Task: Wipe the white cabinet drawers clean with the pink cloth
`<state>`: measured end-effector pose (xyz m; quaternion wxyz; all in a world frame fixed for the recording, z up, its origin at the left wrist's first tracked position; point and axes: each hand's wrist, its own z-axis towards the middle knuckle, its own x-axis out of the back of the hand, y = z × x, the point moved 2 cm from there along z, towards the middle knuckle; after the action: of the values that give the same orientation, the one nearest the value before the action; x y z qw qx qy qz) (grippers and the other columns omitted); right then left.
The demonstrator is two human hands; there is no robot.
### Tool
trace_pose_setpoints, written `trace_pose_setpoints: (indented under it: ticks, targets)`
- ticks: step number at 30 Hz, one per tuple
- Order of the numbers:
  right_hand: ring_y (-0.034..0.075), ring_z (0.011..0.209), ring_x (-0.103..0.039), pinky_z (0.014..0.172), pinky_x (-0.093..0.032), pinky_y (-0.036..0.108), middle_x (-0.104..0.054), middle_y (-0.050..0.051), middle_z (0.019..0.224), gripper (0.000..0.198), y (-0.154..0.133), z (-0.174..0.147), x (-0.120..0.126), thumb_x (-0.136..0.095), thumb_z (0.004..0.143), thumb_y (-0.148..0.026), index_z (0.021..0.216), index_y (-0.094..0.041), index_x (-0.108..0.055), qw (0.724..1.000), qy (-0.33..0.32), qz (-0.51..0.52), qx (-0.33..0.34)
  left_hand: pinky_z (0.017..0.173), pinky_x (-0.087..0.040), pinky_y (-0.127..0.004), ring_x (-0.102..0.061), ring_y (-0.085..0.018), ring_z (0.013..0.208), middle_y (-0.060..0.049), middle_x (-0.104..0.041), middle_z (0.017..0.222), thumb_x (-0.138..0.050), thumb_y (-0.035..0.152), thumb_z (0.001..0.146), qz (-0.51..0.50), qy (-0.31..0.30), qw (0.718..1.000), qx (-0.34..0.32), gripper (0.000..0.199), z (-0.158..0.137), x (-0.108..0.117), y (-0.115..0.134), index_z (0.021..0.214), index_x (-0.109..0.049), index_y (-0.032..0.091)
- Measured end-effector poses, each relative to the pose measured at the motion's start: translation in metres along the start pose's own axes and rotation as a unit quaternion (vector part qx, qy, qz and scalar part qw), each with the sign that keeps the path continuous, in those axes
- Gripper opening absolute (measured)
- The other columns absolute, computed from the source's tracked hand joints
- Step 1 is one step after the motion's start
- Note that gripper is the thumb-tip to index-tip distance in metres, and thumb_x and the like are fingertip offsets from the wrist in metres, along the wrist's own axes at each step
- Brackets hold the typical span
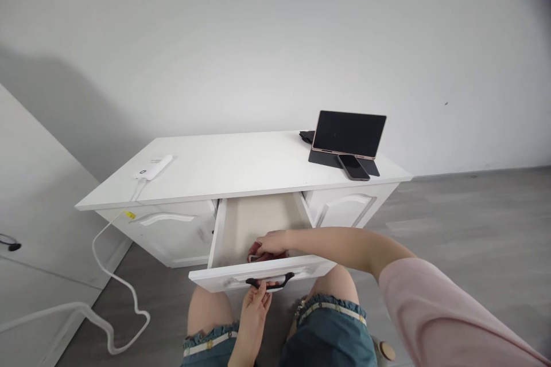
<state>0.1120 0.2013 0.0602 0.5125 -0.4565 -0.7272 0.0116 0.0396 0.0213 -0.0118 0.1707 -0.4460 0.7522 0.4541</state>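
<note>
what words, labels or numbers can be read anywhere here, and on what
None can be read.
The tablet and phone screens are dark and blank.
The power strip has small dark marks, too small to read.
The yellow tag on its cable is too small to read.

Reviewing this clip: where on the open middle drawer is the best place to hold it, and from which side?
Probably the dark bar handle on the drawer front, taken from below and in front. It curves out from the panel, leaving a gap for fingers. The left hand already touches it from beneath, while the right hand reaches inside.
</note>
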Motion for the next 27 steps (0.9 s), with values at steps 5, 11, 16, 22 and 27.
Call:
trace_pose_setpoints:
  ticks: [5, 11, 16, 22, 27]
  targets:
    - [0.021, 0.087, -0.066, 0.075, -0.051, 0.031, -0.064, 0.006, 0.123, 0.039, 0.025, -0.004, 0.019, -0.065, 0.082, -0.026, 0.121, -0.031, -0.064, 0.968, 0.053, -0.243, 0.039, 0.088, -0.052, -0.028, -0.069, -0.015, 0.086, -0.005, -0.073, 0.083, -0.082, 0.020, 0.066, 0.002, -0.014, 1.000, 0.006, 0.019, 0.001, 0.003, 0.000, 0.062, -0.063, 0.017]
    - [0.033, 0.112, -0.059, 0.085, -0.051, 0.048, -0.050, 0.012, 0.138, 0.049, 0.062, 0.010, 0.041, -0.039, 0.094, -0.016, 0.136, -0.037, -0.051, 0.948, 0.096, -0.301, -0.044, 0.093, -0.051, -0.032, -0.068, -0.015, 0.085, -0.003, -0.072, 0.080, -0.083, 0.016, 0.064, -0.011, 0.006, 1.000, 0.013, 0.022, 0.004, 0.010, -0.004, 0.062, -0.061, 0.019]
    - [0.039, 0.121, -0.053, 0.084, -0.051, 0.057, -0.034, 0.015, 0.152, 0.068, 0.098, 0.028, 0.052, -0.042, 0.088, -0.006, 0.145, -0.043, -0.037, 0.938, 0.119, -0.289, -0.148, 0.101, -0.046, -0.038, -0.069, -0.018, 0.087, -0.003, -0.072, 0.080, -0.083, 0.020, 0.065, 0.002, 0.006, 1.000, 0.012, 0.026, 0.008, 0.012, -0.005, 0.059, -0.058, 0.022]
    - [0.037, 0.131, -0.046, 0.095, -0.046, 0.056, -0.021, 0.021, 0.158, 0.072, 0.124, 0.036, 0.061, -0.044, 0.089, -0.004, 0.151, -0.036, -0.027, 0.931, 0.137, -0.212, -0.264, 0.094, -0.050, -0.035, -0.069, -0.019, 0.085, -0.005, -0.073, 0.081, -0.085, 0.024, 0.060, 0.026, 0.007, 1.000, 0.011, 0.026, 0.010, 0.013, -0.005, 0.061, -0.059, 0.021]
    - [0.034, 0.132, -0.043, 0.096, -0.043, 0.051, -0.027, 0.026, 0.153, 0.067, 0.121, 0.039, 0.071, -0.040, 0.092, -0.004, 0.153, -0.024, -0.023, 0.935, 0.154, -0.171, -0.271, 0.091, -0.051, -0.032, -0.069, -0.019, 0.086, -0.004, -0.073, 0.079, -0.086, 0.025, 0.059, 0.020, 0.008, 1.000, 0.010, 0.029, 0.010, 0.014, -0.005, 0.057, -0.057, 0.022]
